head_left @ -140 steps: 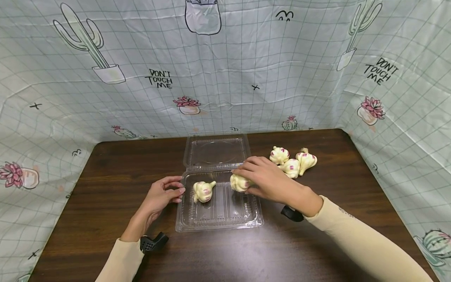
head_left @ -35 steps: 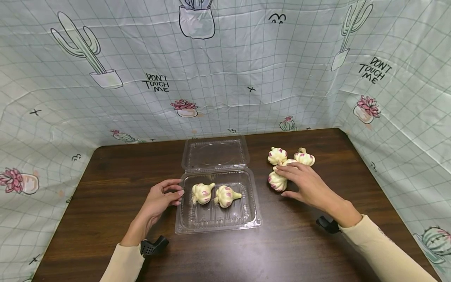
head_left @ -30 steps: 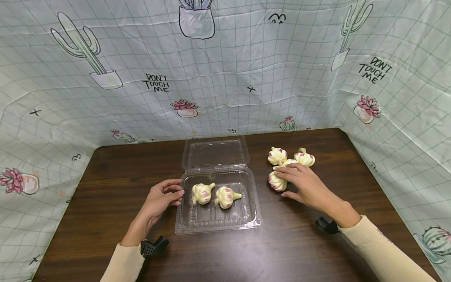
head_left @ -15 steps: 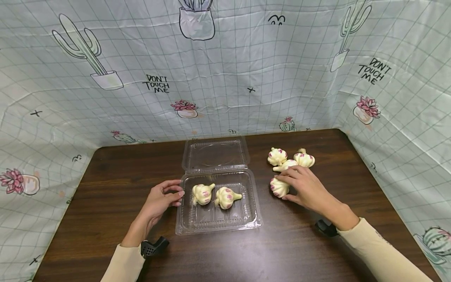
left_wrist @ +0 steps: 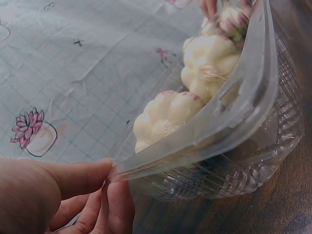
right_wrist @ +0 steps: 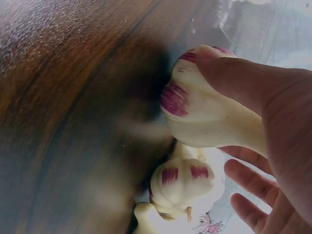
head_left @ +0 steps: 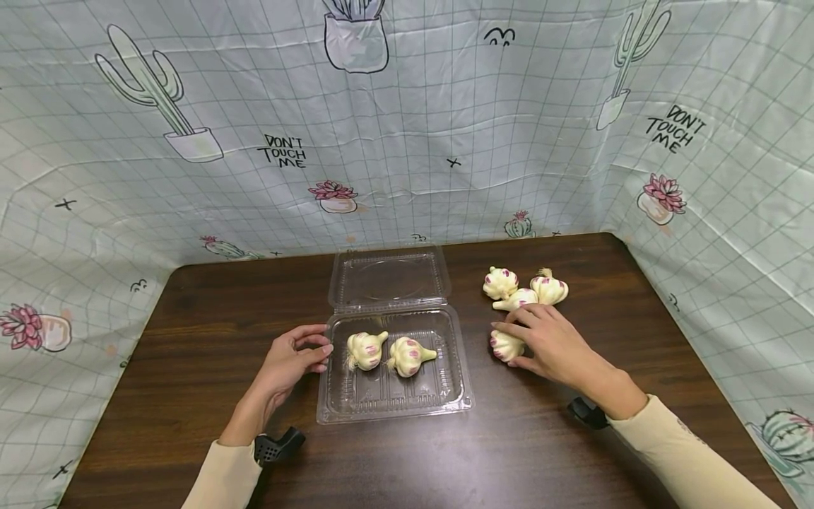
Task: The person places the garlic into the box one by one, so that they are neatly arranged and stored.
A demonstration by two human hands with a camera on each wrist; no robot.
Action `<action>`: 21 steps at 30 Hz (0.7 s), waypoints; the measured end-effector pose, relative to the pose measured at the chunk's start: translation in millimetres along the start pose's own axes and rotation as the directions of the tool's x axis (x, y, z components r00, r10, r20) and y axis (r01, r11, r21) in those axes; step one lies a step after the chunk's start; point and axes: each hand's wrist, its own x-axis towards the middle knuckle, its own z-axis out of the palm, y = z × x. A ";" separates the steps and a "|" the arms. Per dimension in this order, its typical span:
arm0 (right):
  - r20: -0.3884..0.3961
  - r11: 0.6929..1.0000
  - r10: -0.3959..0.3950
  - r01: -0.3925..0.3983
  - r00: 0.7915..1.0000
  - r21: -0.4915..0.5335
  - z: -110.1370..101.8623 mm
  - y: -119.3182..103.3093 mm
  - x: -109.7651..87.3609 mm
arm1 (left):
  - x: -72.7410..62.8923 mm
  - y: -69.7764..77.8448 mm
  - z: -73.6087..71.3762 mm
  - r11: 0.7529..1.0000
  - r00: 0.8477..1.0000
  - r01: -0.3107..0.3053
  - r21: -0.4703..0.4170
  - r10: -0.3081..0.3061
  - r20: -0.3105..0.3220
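Note:
My left hand pinches the left rim of a clear plastic clamshell container between thumb and fingers, as the left wrist view shows. Inside the container lie two garlic bulbs, a left one and a right one, both cream with purple streaks. On the table to the right, my right hand grips another garlic bulb, thumb on the near side and fingers over the top. In the right wrist view that bulb sits under the thumb, its neck running toward the palm.
Three more garlic bulbs lie just behind my right hand: one at left, one in the middle and one at right. The container's lid lies folded back behind it. A patterned cloth hangs behind the dark wooden table.
A second garlic bulb has gone into the container, and my right hand has moved back right. It has closed on another bulb and shifted it slightly toward me. The left hand stays put.

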 end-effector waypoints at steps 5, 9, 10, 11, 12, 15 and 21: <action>0.012 1.000 -0.001 0.001 1.000 -0.018 -1.3 -0.2 -0.7 | 0.1 -0.3 0.0 1.000 1.000 0.004 -0.002 -0.004 -0.002; 0.019 1.000 0.001 0.000 1.000 -0.018 -2.6 -0.7 -1.2 | 0.2 0.0 0.1 1.000 1.000 0.006 -0.002 -0.006 -0.001; 0.019 1.000 0.000 0.000 1.000 -0.018 -2.7 -0.8 -1.2 | 0.2 0.1 0.1 1.000 1.000 0.007 -0.002 -0.007 0.000; 0.017 1.000 -0.002 0.003 1.000 -0.019 -2.9 -0.9 -1.3 | 0.2 0.3 0.1 1.000 1.000 0.007 -0.001 -0.007 0.000; 0.016 1.000 -0.005 0.005 1.000 -0.019 -3.0 -0.9 -1.3 | 0.3 0.5 0.1 1.000 1.000 0.008 0.000 -0.008 0.000; 0.009 1.000 -0.009 0.009 1.000 -0.015 -3.5 -1.3 -0.7 | 0.3 0.9 0.2 1.000 1.000 0.010 0.001 -0.010 0.000; -0.041 1.000 0.001 0.000 0.999 0.018 -10.0 -4.0 3.2 | 0.1 1.4 -0.1 1.000 1.000 0.010 0.001 -0.010 0.001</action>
